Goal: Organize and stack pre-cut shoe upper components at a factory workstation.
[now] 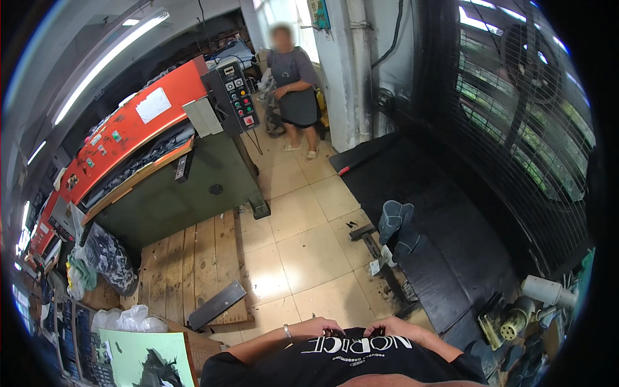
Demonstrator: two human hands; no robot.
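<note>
Both my hands rest against the front of my black printed shirt (361, 358) at the bottom of the view. My left hand (317, 327), with a thin bracelet at the wrist, has its fingers curled onto the shirt's upper edge. My right hand (394, 327) lies close beside it, fingers bent onto the same cloth. Whether either hand pinches the fabric or holds a small item is too small to tell.
A large green and orange press machine (161, 155) with a control panel (237, 97) stands at left on a wooden platform (193, 271). A dark slab (217, 304) lies on the platform. Black sheet stacks (425, 219) fill the right. Another person (293, 84) stands at the back.
</note>
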